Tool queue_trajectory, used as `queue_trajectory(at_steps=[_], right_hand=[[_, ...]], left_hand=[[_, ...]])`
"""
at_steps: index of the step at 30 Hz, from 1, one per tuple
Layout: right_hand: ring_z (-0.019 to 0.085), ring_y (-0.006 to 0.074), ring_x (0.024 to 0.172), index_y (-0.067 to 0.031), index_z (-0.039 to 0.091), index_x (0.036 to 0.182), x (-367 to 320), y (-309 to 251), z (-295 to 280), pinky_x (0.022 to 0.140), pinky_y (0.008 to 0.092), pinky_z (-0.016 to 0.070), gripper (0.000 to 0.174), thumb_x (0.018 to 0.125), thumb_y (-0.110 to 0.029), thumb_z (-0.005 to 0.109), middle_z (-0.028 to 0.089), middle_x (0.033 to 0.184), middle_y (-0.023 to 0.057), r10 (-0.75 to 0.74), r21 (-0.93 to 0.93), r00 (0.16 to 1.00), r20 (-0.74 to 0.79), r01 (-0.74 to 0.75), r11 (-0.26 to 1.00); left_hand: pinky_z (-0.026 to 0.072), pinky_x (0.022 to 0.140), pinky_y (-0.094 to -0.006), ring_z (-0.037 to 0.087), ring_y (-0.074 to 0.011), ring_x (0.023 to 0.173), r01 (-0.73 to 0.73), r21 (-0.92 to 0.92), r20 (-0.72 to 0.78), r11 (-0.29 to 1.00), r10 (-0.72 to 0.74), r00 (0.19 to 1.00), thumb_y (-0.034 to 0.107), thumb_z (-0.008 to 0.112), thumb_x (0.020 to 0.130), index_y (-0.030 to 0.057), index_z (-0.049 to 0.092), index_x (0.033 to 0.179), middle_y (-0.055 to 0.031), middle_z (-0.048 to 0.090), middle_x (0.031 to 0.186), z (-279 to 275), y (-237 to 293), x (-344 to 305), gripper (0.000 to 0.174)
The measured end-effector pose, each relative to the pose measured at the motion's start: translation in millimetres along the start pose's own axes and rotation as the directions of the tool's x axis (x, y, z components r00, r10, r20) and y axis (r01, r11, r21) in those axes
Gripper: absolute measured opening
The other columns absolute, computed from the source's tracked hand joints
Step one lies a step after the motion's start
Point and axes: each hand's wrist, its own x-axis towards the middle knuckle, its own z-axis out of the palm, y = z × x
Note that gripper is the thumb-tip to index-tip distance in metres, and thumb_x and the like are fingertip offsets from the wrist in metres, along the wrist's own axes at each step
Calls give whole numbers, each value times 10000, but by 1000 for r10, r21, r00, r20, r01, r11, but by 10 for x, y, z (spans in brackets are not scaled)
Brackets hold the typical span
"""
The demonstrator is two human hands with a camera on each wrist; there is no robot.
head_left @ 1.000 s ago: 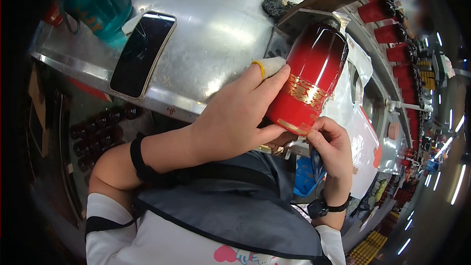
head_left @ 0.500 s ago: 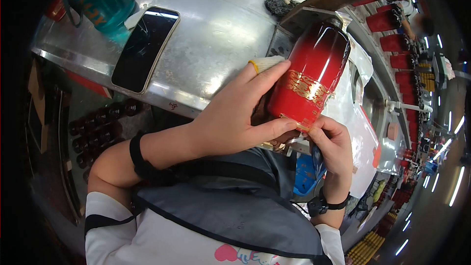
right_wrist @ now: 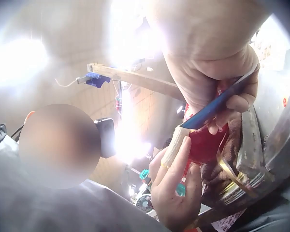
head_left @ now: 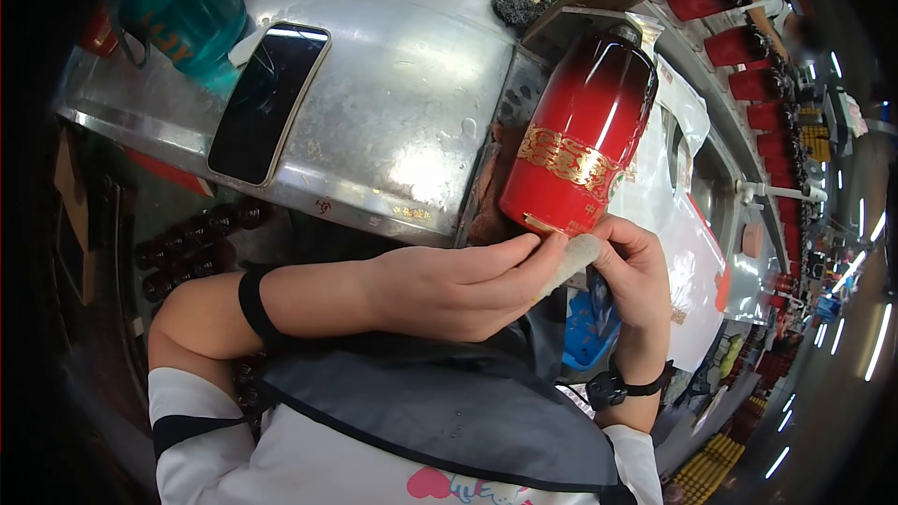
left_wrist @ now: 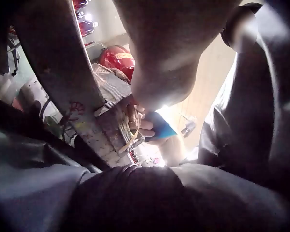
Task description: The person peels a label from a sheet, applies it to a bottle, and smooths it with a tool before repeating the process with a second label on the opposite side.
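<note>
A glossy red bottle [head_left: 580, 140] with a dark shoulder and gold band lies tilted, its base toward the person. My left hand [head_left: 458, 290] is at that base, its fingers nearly straight and the fingertips right at the bottom edge. One of its fingers wears a white knitted finger cover [right_wrist: 175, 147], whose tip meets the end of a flat dark-blue strip [right_wrist: 215, 106]. The right hand [head_left: 636, 266] pinches this strip close beside the base; in the right wrist view, its fingers curl around the strip [right_wrist: 215, 106]. The left wrist view shows mostly forearm and clothing.
A brown cloth [head_left: 496, 187] lies under the bottle. On the metal table [head_left: 393, 84] are a phone [head_left: 271, 103], a teal jug [head_left: 182, 14] and a black scouring pad [head_left: 519, 7]. Red bottles [head_left: 739, 47] line a rack at right. A blue basket [head_left: 585, 332] sits below.
My left hand has left the bottle's side and moved down to its base, bringing the covered finger beside the right hand. The right hand stays nearly in place.
</note>
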Motion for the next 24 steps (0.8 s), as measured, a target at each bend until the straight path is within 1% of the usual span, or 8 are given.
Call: queue_trajectory(at_steps=[4, 7, 9, 13, 15, 19, 22, 24], right_hand=[[558, 47, 789, 12, 680, 904, -3, 2, 3, 718, 216, 448, 137, 944, -119, 692, 645, 829, -12, 0, 15, 1000, 0, 0, 1000], [555, 48, 784, 12, 681, 898, 49, -2, 23, 712, 219, 445, 140, 938, -121, 700, 645, 825, -12, 5, 24, 1000, 6, -5, 1000], [554, 49, 782, 12, 679, 889, 41, -9, 7, 711, 219, 444, 143, 934, -120, 706, 647, 824, -12, 4, 5, 1000, 9, -4, 1000], [553, 49, 781, 11, 676, 879, 81, -27, 9, 710, 220, 444, 145, 930, -120, 712, 646, 822, -11, 2, -11, 1000, 26, -1, 1000], [553, 48, 779, 11, 675, 875, 69, -19, -17, 709, 220, 444, 141, 929, -115, 711, 648, 822, -8, 0, -14, 999, 36, 0, 1000], [557, 52, 781, 11, 675, 877, 80, -25, -11, 711, 221, 446, 134, 932, -107, 705, 650, 822, -5, 0, -17, 999, 33, 1, 1000], [557, 51, 774, 16, 672, 890, 38, -32, -18, 706, 218, 447, 126, 935, -99, 698, 654, 829, -3, -11, -15, 1000, 21, 12, 1000], [554, 43, 762, 17, 673, 909, 23, -42, -14, 695, 213, 447, 127, 934, -105, 701, 656, 831, -3, -6, 58, 999, 33, 4, 998]], left_hand=[[496, 992, -291, 598, -215, 1188, 77, -26, 13, 997, -76, 997, 159, 532, 924, 64, 729, 1110, -114, 655, 1210, -53, 61, -74, 287], [527, 952, -309, 608, -257, 1181, 199, -140, 23, 970, -198, 980, 129, 554, 916, 47, 723, 1110, -139, 650, 1220, -139, 22, -140, 269], [552, 915, -345, 616, -305, 1166, 333, -226, 65, 915, -328, 943, 109, 628, 869, 17, 695, 1145, -161, 643, 1243, -154, 52, -161, 298], [558, 914, -377, 621, -327, 1151, 440, -337, 113, 832, -428, 897, 91, 693, 803, -7, 659, 1187, -176, 636, 1258, -187, -15, -298, 398], [553, 930, -367, 627, -327, 1132, 546, -403, 221, 735, -501, 837, 93, 722, 765, 4, 640, 1224, -171, 636, 1259, -214, -28, -315, 475], [550, 938, -358, 619, -297, 1141, 455, -413, 159, 789, -430, 889, 81, 703, 784, 45, 672, 1201, -150, 639, 1252, -287, -116, -235, 419], [525, 986, -335, 586, -220, 1178, 210, -317, -1, 925, -222, 975, 125, 651, 848, 135, 723, 1161, -57, 635, 1224, -143, -74, -81, 322], [512, 1003, -319, 582, -208, 1177, 168, -258, -2, 951, -175, 985, 145, 640, 860, 144, 720, 1172, -47, 630, 1217, -78, -40, 7, 321]])
